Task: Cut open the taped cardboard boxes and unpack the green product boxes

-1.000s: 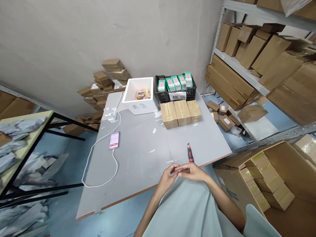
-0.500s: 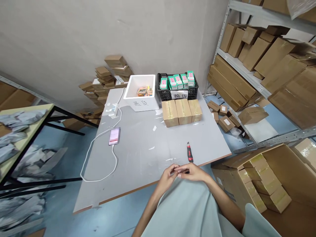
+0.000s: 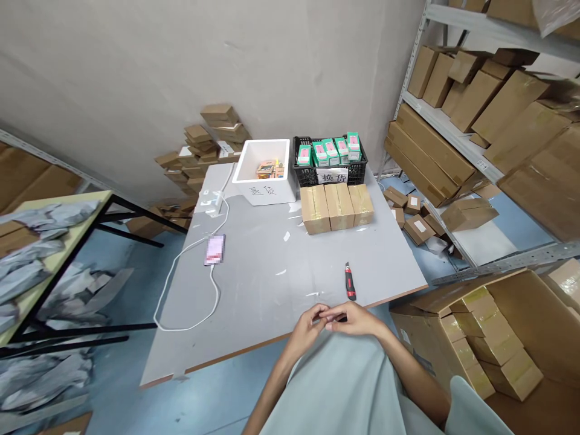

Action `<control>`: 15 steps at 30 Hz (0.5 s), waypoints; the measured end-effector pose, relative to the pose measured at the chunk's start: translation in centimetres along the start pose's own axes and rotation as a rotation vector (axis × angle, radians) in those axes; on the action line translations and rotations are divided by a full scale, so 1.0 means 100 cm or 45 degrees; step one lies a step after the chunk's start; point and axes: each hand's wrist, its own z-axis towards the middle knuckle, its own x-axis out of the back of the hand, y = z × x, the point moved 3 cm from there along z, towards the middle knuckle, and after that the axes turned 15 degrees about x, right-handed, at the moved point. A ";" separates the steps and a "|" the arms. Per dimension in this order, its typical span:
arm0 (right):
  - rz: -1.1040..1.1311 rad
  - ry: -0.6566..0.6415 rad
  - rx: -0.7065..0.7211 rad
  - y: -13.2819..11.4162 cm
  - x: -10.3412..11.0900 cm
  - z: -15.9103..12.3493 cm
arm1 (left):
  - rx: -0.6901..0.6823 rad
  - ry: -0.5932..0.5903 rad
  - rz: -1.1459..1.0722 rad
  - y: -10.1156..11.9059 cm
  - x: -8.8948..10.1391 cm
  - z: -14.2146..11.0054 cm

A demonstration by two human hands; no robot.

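Note:
My left hand and my right hand meet at the near edge of the grey table, fingertips pinched together. What they pinch, if anything, is too small to make out. A red and black utility knife lies on the table just beyond my right hand, untouched. Three taped cardboard boxes stand side by side further back.
A white foam box and a black crate of green boxes sit at the table's far edge. A phone on a white cable lies left. An open carton of small boxes stands right, shelving behind.
My hands stay pinched together at the table edge. The view has shifted slightly, so the table things sit a little further right.

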 end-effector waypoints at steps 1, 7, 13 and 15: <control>-0.001 0.006 0.001 0.000 0.001 0.000 | 0.005 -0.010 0.002 0.001 0.000 0.000; -0.019 0.012 -0.002 0.000 0.005 -0.005 | 0.009 -0.026 0.063 0.007 -0.002 0.004; -0.039 0.016 -0.018 -0.001 0.005 -0.010 | -0.039 -0.052 0.105 0.011 -0.004 0.006; -0.031 0.023 -0.018 -0.002 0.006 -0.012 | -0.042 -0.067 0.115 0.011 -0.004 0.005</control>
